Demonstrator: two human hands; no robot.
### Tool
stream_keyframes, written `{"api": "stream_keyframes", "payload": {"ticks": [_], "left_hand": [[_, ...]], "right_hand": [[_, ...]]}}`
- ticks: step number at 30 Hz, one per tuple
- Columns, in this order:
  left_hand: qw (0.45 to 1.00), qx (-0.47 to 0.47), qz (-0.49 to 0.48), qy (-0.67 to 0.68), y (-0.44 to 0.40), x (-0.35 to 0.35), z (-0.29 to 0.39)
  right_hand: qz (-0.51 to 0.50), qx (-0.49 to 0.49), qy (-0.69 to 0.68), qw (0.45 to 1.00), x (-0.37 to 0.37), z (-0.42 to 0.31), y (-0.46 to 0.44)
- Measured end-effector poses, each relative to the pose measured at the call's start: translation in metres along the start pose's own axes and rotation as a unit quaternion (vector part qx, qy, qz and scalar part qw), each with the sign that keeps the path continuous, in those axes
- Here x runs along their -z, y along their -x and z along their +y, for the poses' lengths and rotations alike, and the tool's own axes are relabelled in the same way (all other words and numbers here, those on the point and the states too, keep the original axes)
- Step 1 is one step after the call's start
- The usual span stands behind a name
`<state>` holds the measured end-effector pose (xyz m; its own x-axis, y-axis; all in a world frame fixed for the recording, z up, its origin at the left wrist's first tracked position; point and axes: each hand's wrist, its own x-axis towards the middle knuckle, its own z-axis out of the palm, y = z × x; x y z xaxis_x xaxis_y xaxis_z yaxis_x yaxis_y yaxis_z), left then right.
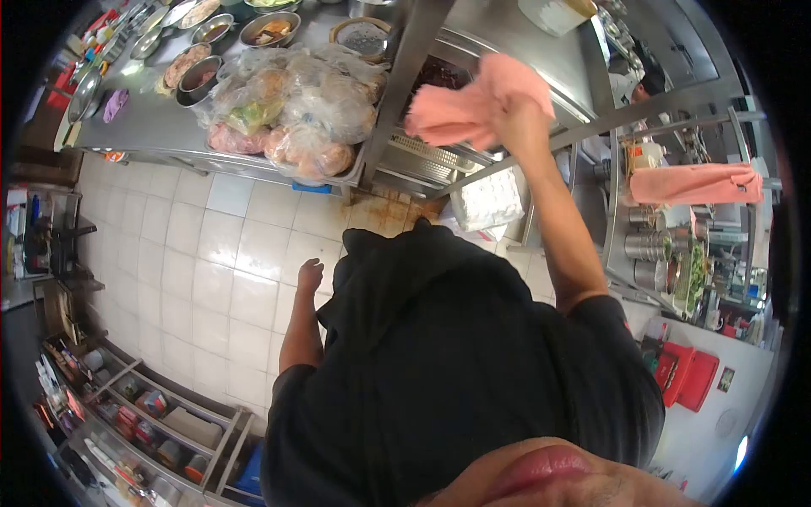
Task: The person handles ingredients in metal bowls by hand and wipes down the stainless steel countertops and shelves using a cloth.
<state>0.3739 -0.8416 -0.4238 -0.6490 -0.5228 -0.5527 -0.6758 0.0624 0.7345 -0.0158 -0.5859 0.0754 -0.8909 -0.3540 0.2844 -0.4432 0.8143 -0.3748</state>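
Observation:
My right hand (521, 122) is raised over the metal counter with its fingers closed on a pink cloth (460, 110). The cloth hangs in loose folds to the left of the hand and covers part of a dark-filled tray (438, 74). Down at my side, above the tiled floor, my left hand (311, 275) is loosely curled; nothing shows in it. A second pink cloth (697, 183) is draped over a rail at the right. Below my right forearm, a white package (488, 200) sits low beside the counter.
Clear plastic bags of food (325, 101) are piled on the steel table (152, 127) at the upper left, among several metal bowls (270, 29). A shelf rack (152, 414) stands at the lower left. Metal containers (648, 245) and a red box (688, 376) are at the right.

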Motion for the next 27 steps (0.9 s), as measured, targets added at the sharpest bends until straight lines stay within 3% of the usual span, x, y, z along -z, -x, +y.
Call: {"api": "stream_keyframes", "payload": {"ticks": [1,3,5,6,7,8,10,11,13,15,16,17,19,24,25,27], "left_hand": [[0.999,0.027,0.001,0.025,0.008,0.002,0.018],[0.995,0.083,-0.012,0.059,0.026,0.008,0.04],[0.997,-0.018,-0.074,-0.024,0.003,-0.001,-0.023],[0.997,0.027,-0.067,-0.021,0.017,0.001,-0.008],[0.94,-0.278,-0.033,-0.194,-0.008,-0.004,-0.07],[0.92,-0.313,-0.042,-0.231,-0.008,-0.004,-0.076],[0.98,-0.084,-0.148,-0.1,0.029,0.007,-0.013],[0.982,-0.044,-0.11,-0.147,0.042,0.005,0.01],[0.892,-0.378,-0.1,-0.227,0.011,0.003,-0.038],[0.726,-0.601,-0.016,-0.335,-0.01,0.008,-0.027],[0.928,-0.286,-0.19,-0.148,-0.002,0.005,-0.005],[0.982,0.066,-0.134,0.115,0.006,0.003,0.016],[0.99,0.093,-0.053,0.093,0.022,0.001,0.069],[0.99,-0.064,-0.116,-0.053,0.012,-0.007,0.057],[0.982,-0.096,-0.135,-0.087,-0.003,-0.01,0.047],[0.974,-0.112,-0.158,-0.122,-0.016,-0.014,0.049]], "right_hand": [[-0.021,-0.07,-0.001,0.997,0.005,-0.001,0.004],[0.052,-0.017,-0.052,0.997,-0.021,0.003,0.0],[0.11,0.022,-0.092,0.989,-0.042,-0.008,-0.012],[0.13,0.033,-0.105,0.985,-0.047,-0.021,-0.017],[0.098,0.016,-0.142,0.985,-0.042,-0.033,-0.017],[0.071,-0.003,-0.176,0.982,-0.037,-0.04,-0.017],[0.118,0.038,-0.148,0.981,-0.053,-0.026,-0.022],[0.107,0.033,-0.106,0.988,-0.045,-0.027,-0.019],[0.095,0.04,-0.075,0.992,-0.04,-0.009,-0.014],[0.126,0.003,-0.08,0.989,-0.034,0.017,-0.002],[0.14,-0.012,-0.083,0.987,-0.029,0.03,0.005],[0.165,-0.028,-0.087,0.982,-0.022,0.043,0.01],[0.216,-0.063,-0.098,0.97,-0.006,0.071,0.023],[0.201,-0.083,-0.158,0.963,0.03,0.123,0.052],[0.282,-0.056,-0.16,0.944,0.031,0.127,0.056],[0.285,-0.083,-0.313,0.902,0.018,0.165,0.07]]}}
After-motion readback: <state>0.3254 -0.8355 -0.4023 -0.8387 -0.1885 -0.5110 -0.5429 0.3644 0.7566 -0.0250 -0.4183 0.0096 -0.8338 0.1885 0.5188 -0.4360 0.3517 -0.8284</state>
